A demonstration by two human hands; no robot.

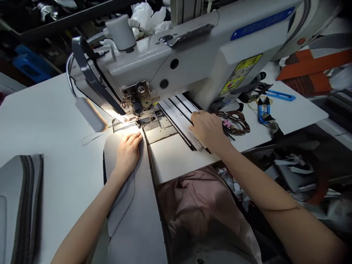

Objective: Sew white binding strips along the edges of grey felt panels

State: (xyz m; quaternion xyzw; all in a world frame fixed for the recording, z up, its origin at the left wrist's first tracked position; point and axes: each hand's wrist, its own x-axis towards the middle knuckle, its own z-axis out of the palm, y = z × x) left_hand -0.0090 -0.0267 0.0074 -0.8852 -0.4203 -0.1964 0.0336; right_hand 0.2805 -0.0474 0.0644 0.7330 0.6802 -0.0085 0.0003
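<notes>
Fabric (143, 220), grey with a dark edge, lies under the left hand (128, 152); its far end is at the lit needle area (138, 123) of the machine (192, 47), and the rest runs toward the person, past the front edge of the table (68, 128). The left hand rests palm down on it, just short of the needle area; its fingers lie close together and flat on the cloth, the grasp unclosed.

The right hand (207, 130) is on the near part of the strips (180, 117), white with black lines, which slant across the table under the machine's arm; its fingers curl down over them — whether they clamp any strip, I cannot tell.

A lamp (89, 113) hangs left of the needle area; a brown coil (240, 126) with a pink piece on it lies just beyond the right hand; blue snips (264, 112) and a blue cutter (280, 95) lie farther right on the table. Grey panels (16, 216) with dark ribbed edges lie at the table's left — well apart from the fabric; pink cloth (200, 201) shows below the front edge, between the person's forearms; orange pieces (310, 73) lie at the far right.
</notes>
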